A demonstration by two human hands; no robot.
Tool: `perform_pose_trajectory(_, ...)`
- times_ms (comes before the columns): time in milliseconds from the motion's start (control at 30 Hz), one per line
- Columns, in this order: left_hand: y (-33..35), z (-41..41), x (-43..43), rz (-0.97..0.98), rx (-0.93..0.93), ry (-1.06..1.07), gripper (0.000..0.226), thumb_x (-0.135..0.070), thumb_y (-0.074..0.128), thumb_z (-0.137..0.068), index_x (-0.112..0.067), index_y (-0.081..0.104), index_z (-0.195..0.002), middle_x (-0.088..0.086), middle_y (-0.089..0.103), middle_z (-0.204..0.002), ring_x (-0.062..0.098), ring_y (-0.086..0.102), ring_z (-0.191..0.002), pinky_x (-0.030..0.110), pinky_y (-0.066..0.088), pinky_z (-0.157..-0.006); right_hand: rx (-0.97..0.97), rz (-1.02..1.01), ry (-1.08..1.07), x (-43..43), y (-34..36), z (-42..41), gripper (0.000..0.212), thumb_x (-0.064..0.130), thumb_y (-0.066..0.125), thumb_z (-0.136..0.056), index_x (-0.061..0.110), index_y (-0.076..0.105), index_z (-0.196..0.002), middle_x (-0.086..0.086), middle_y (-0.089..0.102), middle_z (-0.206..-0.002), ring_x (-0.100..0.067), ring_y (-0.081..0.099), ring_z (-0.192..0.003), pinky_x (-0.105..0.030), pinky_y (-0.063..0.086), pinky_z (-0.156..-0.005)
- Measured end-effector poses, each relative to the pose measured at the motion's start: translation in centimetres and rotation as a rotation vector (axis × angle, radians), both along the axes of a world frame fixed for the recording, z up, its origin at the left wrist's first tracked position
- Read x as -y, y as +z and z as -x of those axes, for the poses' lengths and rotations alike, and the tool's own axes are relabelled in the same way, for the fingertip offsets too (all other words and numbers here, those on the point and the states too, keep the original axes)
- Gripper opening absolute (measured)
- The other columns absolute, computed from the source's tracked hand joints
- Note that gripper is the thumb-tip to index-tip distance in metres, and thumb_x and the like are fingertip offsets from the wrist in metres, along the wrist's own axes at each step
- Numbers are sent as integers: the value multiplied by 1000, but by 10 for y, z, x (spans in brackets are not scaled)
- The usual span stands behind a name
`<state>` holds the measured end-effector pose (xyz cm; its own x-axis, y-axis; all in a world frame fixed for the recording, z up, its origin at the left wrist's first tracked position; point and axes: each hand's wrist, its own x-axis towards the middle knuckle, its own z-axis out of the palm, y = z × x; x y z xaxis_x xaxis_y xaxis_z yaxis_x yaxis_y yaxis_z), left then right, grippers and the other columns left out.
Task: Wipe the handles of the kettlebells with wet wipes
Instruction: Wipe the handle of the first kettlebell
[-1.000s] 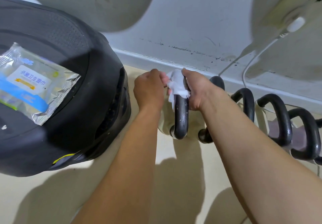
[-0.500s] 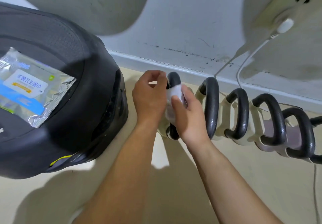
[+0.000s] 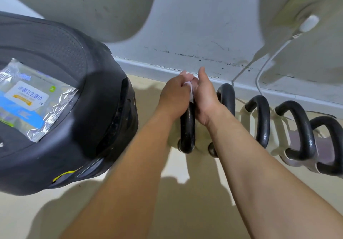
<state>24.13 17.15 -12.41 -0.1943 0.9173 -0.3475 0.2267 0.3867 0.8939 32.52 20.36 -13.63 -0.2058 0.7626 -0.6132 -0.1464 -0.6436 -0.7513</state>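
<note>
Since the frame half a second earlier, the right hand has moved from the near side of the first kettlebell handle up to the far top of its arch. It now meets the left hand there. The wet wipe, previously spread under the right fingers lower on the bar, now shows only as a small white fold between the two hands. The right forearm now crosses the near end of the second handle, which was fully exposed before.

Left hand: knuckles up, fingers curled down over the wipe at the top of the handle, gripping it. Right hand: palm turned toward the left hand and against the wipe, thumb straight and pointing toward the wall. Its fingers are hidden, so whether they grip the wipe or the bar cannot be determined. Both forearms extend forward and converge on the handle.

The black handle stands upright on a pale kettlebell body on the floor. It is the leftmost of a row along the skirting board, with three further handles to the right. A white cable runs up the wall to a plug. To the left, a pack of wet wipes lies on a large black rounded housing.
</note>
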Motion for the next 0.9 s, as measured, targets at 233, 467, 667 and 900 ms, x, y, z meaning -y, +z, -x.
perform_pose_trajectory(233,1,18,-28,187,108,-27,25,-28,55,-94,-15,75,-100,-11,68,-77,8,61,-70,23,46,-65,104,12,28,11,-10,1,75,74,24,-98,20,70,-122,-12,77,-114,-25,72,-112,-46,48,-110)
perform_pose_trajectory(467,-34,30,2,107,110,111,22,-28,49,-101,-30,69,-110,-19,68,-110,-4,59,-97,18,44,-84,89,-198,102,40,8,-8,72,67,18,-104,24,76,-98,-10,76,-110,-18,70,-102,-33,48,-101)
perform_pose_trajectory(667,-19,12,21,-73,167,440,22,-21,55,-93,-34,73,-97,-16,73,-102,5,67,-102,34,52,-98,156,-201,186,9,10,1,74,70,15,-102,23,59,-139,-14,70,-128,-22,67,-118,-33,48,-102)
perform_pose_trajectory(900,16,-5,2,34,-41,283,38,-22,47,-95,-19,45,-58,-5,43,-55,19,41,-57,33,29,-55,-75,-147,11,5,5,-10,86,76,19,-96,16,59,-142,-1,57,-150,-14,44,-144,-41,24,-125)
